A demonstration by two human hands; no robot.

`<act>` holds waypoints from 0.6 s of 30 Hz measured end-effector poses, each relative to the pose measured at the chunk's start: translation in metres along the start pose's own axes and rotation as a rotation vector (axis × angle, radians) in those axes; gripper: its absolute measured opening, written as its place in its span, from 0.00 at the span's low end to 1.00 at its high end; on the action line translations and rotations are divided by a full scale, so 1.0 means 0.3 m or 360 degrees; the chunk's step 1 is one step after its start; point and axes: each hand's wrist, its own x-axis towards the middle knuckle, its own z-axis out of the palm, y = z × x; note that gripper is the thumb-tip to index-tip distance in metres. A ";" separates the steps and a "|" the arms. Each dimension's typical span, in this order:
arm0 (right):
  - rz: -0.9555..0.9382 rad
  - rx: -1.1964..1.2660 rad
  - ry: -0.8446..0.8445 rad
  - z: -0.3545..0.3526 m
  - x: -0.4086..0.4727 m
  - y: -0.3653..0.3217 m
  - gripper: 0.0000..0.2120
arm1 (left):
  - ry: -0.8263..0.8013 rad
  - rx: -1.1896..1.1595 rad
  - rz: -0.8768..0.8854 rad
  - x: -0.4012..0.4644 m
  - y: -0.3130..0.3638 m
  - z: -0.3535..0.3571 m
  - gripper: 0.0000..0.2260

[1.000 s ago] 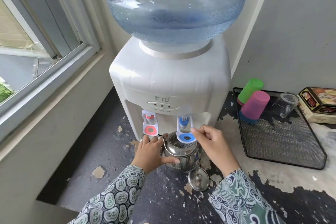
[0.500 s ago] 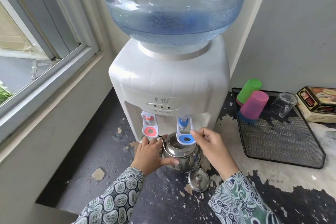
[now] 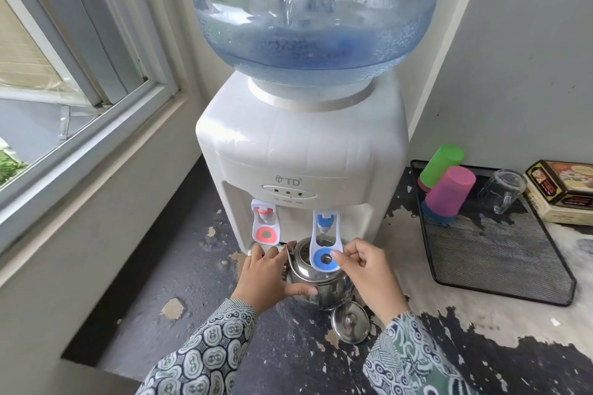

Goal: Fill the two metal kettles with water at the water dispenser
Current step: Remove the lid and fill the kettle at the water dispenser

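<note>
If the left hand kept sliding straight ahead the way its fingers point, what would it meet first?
Probably the base of the white dispenser, just below the red tap lever. The left hand holds the kettle, fingers pointing there; depth is unclear.

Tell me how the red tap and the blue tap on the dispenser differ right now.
The red tap is marked red and sits on the left; the blue tap is marked blue and sits on the right. Nothing touches the red tap, while the right hand holds the blue tap's lever. The kettle, steadied by the left hand, stands under the blue tap only. Both have white paddle levers.
</note>
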 end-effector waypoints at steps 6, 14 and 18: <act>0.0014 -0.0360 0.0302 0.065 0.057 0.031 0.11 | 0.0026 0.0015 0.0009 0.003 0.002 0.004 0.64; -0.0102 -0.0166 0.0696 0.100 0.009 0.074 0.10 | 0.0072 0.0027 0.0044 0.002 -0.007 0.013 0.63; 0.0313 0.0091 0.0556 0.097 -0.002 0.138 0.23 | 0.0078 0.0088 0.0079 -0.002 -0.009 0.020 0.63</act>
